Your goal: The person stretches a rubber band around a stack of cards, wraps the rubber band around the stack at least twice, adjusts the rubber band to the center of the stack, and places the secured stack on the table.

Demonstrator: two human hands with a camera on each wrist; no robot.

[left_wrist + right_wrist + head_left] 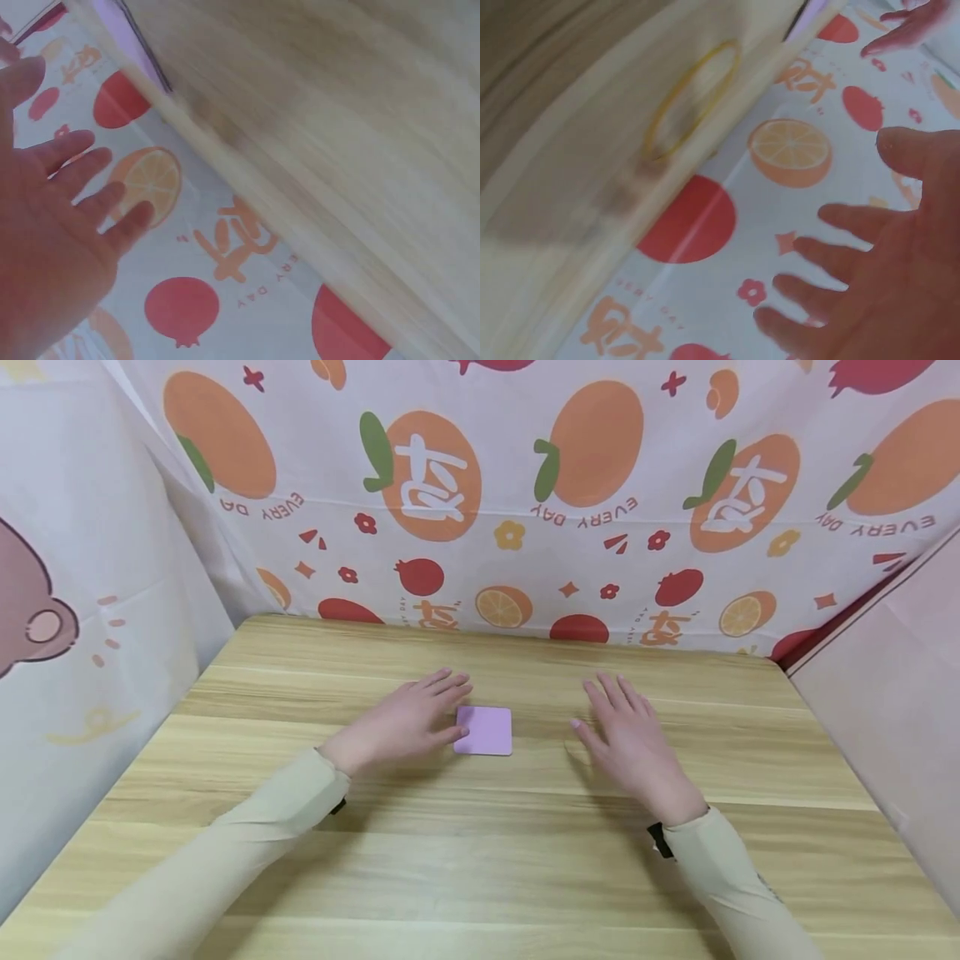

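A flat lilac square [484, 732] with rounded corners lies on the wooden table; its dark edge shows in the left wrist view. From its left side my left hand [405, 718] reaches over, fingers extended, the thumb tip overlapping the square's edge. Whether the thumb touches it I cannot tell. To the right, apart from the square, my right hand [633, 743] hovers palm down with fingers spread, holding nothing. In the right wrist view, a thin yellow loop [667, 97], like a rubber band, lies on the table near this hand; I cannot make it out in the head view.
The wooden table [465, 860] extends around both hands. Behind its far edge hangs a white cloth [517, 468] printed with oranges and other fruit. Another printed cloth [82, 510] hangs at the left, and a pale panel [892, 693] stands at the right.
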